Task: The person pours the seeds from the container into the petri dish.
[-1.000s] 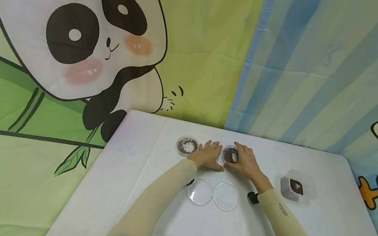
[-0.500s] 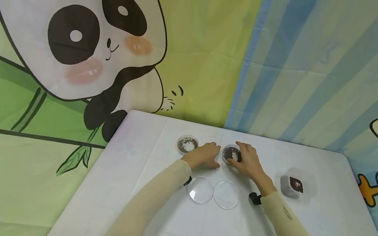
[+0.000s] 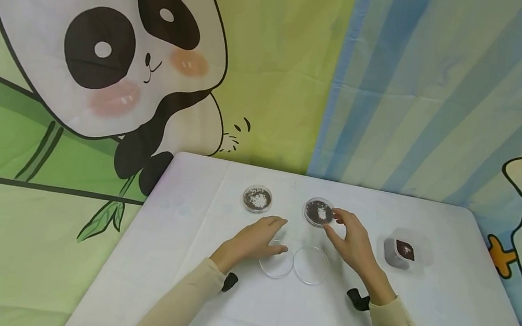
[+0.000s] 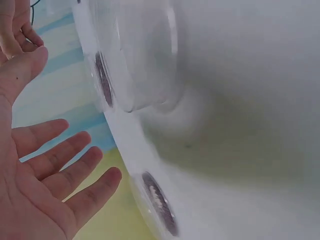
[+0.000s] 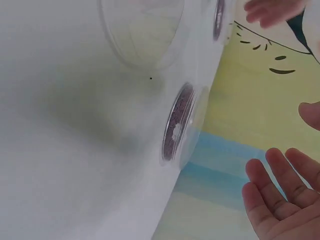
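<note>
Two round petri dishes lie on the white table, each with dark brown crumbly matter topped by white bits: a left dish (image 3: 257, 199) and a right dish (image 3: 318, 212). Nearer the person, two clear round lids lie side by side, a left lid (image 3: 276, 263) and a right lid (image 3: 311, 265). My left hand (image 3: 252, 241) holds nothing, fingers loosely extended, and overlaps the left lid in the head view. My right hand (image 3: 352, 241) has its fingertips close by the right dish's rim. Both wrist views show spread fingers, on the left hand (image 4: 60, 185) and the right hand (image 5: 285, 195).
A small clear plastic tub (image 3: 398, 252) with a dark brown inside or label stands at the right of the white table (image 3: 185, 260). Behind the table's far edge hangs a printed cloth (image 3: 273, 80) with a panda. A black strap-like device sits at each wrist.
My left hand has drawn back from between the dishes toward the person, over the left lid. My right hand has moved off the right dish, now fully visible, to its right side.
</note>
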### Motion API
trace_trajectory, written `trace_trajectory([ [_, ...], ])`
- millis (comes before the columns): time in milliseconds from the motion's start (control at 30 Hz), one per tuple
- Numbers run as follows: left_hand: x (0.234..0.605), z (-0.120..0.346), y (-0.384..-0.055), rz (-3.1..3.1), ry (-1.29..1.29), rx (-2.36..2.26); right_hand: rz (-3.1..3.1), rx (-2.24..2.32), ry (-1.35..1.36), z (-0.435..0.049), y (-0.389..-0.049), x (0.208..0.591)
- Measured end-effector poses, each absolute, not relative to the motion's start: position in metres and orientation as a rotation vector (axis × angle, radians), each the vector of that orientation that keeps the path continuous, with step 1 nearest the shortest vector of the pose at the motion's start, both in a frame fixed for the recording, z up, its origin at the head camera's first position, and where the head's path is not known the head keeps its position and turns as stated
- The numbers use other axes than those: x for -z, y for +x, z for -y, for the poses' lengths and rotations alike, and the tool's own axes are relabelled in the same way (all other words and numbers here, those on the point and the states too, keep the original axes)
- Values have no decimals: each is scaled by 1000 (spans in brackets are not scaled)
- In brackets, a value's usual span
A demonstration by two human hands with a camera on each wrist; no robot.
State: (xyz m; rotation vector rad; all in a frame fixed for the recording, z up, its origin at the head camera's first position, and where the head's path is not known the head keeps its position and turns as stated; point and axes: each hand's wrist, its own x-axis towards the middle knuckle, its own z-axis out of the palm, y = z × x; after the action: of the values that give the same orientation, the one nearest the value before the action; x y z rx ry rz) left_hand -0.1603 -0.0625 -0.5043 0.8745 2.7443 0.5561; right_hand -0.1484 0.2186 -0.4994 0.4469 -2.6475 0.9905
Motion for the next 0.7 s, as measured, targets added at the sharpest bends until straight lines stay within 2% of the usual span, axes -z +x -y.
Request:
trace_trajectory([
  [300, 509, 95, -102, -2814, 790, -782, 2568, -960, 474, -226, -105, 509],
  [700, 518, 106, -67, -2888, 740, -931, 2600, -976, 408, -246, -69, 525],
])
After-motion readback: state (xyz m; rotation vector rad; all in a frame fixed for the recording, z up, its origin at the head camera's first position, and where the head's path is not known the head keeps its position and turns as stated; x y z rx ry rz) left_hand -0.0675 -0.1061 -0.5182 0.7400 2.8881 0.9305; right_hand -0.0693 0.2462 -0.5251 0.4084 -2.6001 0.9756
